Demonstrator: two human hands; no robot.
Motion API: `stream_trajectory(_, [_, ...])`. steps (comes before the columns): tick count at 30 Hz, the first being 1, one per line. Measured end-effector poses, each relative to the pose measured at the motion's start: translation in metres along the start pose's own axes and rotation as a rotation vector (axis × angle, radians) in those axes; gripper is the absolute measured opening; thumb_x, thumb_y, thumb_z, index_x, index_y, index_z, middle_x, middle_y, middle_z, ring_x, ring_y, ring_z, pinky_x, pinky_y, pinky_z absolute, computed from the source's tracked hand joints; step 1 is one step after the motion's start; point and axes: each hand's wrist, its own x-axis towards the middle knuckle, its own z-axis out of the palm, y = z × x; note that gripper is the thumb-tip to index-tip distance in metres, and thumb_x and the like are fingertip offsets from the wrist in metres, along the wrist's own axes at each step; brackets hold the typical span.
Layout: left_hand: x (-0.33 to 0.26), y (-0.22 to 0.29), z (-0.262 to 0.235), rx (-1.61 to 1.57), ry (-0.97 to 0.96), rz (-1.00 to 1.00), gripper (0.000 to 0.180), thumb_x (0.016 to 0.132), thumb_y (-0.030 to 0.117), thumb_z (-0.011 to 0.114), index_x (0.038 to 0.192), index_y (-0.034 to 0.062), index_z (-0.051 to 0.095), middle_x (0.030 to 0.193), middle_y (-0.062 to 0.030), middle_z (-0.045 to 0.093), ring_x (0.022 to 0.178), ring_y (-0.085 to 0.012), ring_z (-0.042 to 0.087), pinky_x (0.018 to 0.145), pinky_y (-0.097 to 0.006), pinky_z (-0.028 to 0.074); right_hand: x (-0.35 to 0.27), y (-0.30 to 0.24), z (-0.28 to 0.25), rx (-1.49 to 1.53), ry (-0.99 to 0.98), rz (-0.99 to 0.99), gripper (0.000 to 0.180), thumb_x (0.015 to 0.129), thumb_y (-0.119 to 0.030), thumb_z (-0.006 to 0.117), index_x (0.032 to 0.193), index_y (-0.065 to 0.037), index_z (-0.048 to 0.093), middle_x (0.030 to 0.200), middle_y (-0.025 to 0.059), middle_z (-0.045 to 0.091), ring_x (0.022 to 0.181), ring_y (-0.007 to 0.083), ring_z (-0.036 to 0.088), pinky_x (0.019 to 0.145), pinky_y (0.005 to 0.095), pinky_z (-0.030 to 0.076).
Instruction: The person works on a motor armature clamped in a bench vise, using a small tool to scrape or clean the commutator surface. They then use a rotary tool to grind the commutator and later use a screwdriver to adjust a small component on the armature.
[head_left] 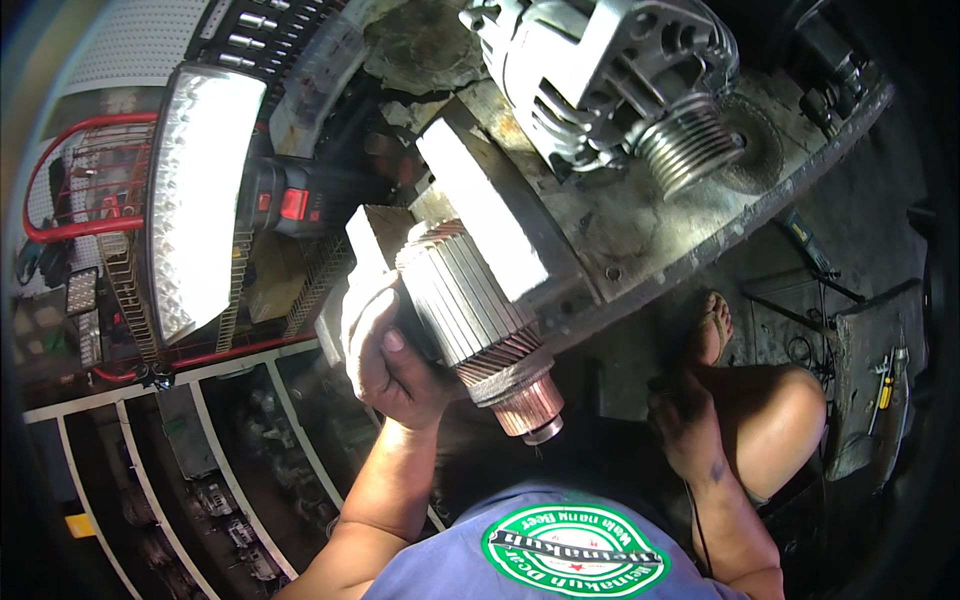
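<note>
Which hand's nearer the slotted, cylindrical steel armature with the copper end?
Left. Left hand is close beside the armature, on its left; right hand is apart, lower right.

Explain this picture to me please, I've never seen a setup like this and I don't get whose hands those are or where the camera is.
There's no robot here. The view comes from a wide camera on a person's head, looking down, so straight edges bend near the rim. Both hands are the wearer's own.

The left hand is beside a copper-ended metal cylinder, which sits between the blocks of what looks like a vise. The right hand is lower, near the bent leg; it's too dark to tell if it holds anything.

On the bench lies a silver machine part with a grooved wheel. A bright lamp stands at left.
</note>
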Motion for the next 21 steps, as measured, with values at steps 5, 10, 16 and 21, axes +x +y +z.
stream_trajectory(5, [-0.008, -0.005, -0.002, -0.082, -0.063, -0.029, 0.043, 0.118, 0.027, 0.051, 0.141, -0.0073, 0.06, 0.136, -0.0237, 0.072, 0.128, -0.0309, 0.068, 0.114, -0.045, 0.05, 0.001, -0.004, 0.004, -0.089, 0.039, -0.095, 0.02, 0.1, -0.009, 0.067, 0.116, 0.003, 0.069, 0.09, 0.0152, 0.073, 0.08, 0.0199, 0.069, 0.074, 0.0357, 0.054])
stream_trajectory(10, [-0.007, 0.0, -0.009, -0.056, 0.001, 0.312, 0.058, 0.1, 0.051, 0.075, 0.129, 0.0007, 0.071, 0.135, -0.0264, 0.068, 0.129, -0.0438, 0.064, 0.114, -0.058, 0.047, -0.006, -0.014, 0.004, -0.201, 0.093, -0.118, 0.024, 0.1, -0.009, 0.065, 0.121, 0.003, 0.069, 0.1, 0.021, 0.076, 0.091, 0.0291, 0.073, 0.084, 0.0402, 0.056])
stream_trajectory(16, [-0.036, 0.047, -0.031, 0.093, -0.366, 0.381, 0.061, 0.081, 0.058, 0.089, 0.129, 0.0217, 0.081, 0.152, -0.0214, 0.058, 0.144, -0.0473, 0.051, 0.121, -0.068, 0.035, -0.024, -0.016, 0.001, -0.353, 0.212, -0.374, 0.028, 0.1, -0.009, 0.065, 0.126, 0.002, 0.068, 0.108, 0.0247, 0.076, 0.103, 0.0368, 0.074, 0.092, 0.0428, 0.055])
stream_trajectory(21, [-0.045, 0.059, -0.038, 0.072, -0.35, 0.329, 0.055, 0.084, 0.044, 0.089, 0.13, 0.0162, 0.08, 0.152, -0.0247, 0.058, 0.142, -0.05, 0.053, 0.122, -0.063, 0.037, -0.033, -0.013, 0.001, -0.422, 0.268, -0.457, 0.024, 0.099, -0.007, 0.065, 0.121, 0.002, 0.068, 0.106, 0.027, 0.075, 0.103, 0.0427, 0.074, 0.091, 0.0457, 0.056])
